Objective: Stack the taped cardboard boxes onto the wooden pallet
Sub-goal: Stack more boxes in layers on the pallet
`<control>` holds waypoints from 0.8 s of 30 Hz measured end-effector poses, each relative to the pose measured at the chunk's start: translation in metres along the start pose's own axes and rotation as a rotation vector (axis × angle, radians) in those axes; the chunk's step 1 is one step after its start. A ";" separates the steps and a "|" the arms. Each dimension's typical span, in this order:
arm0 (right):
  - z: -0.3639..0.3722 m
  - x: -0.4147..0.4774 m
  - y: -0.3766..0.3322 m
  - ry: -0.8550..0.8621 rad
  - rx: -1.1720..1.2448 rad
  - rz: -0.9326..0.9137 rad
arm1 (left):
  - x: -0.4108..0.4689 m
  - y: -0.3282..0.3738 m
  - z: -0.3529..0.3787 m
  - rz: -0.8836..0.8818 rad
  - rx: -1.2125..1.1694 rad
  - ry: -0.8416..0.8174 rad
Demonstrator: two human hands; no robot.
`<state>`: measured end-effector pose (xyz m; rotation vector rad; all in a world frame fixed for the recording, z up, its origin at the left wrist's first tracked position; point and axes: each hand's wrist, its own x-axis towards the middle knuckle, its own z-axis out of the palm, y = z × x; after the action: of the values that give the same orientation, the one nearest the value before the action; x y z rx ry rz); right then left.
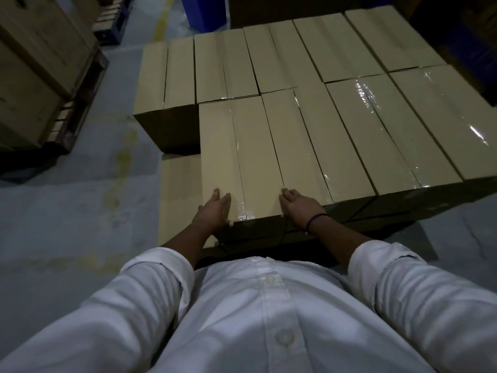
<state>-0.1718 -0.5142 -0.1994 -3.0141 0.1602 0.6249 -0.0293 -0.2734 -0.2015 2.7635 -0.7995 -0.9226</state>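
Observation:
A long taped cardboard box (242,157) lies on top of the stack, its near end toward me. My left hand (213,211) clasps its near left corner, fingers on the top face. My right hand (298,208) presses against its near right corner, fingers flat along the edge. Several more taped boxes (376,117) fill the top layer to the right and behind. One box of the layer below (180,189) shows at the left. The wooden pallet is hidden under the stack.
Another pallet (78,109) with large cartons (35,63) stands at the left. Grey floor (67,211) with faded yellow marks lies between. A blue bin (204,12) stands behind the stack. My white shirt fills the bottom of the view.

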 end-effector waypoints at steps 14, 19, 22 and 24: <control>0.003 0.007 0.001 -0.017 0.009 0.022 | 0.003 0.000 -0.001 0.008 0.022 -0.015; 0.001 0.005 0.002 -0.030 0.054 0.034 | -0.001 0.006 -0.002 0.018 0.054 -0.033; -0.001 0.006 0.002 -0.046 0.073 0.039 | -0.007 0.012 -0.002 0.018 0.061 -0.031; -0.001 0.006 0.000 -0.054 0.097 0.046 | -0.012 0.014 -0.001 0.012 0.064 -0.044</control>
<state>-0.1662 -0.5152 -0.2004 -2.9054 0.2497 0.6804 -0.0433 -0.2793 -0.1908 2.7978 -0.8668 -0.9757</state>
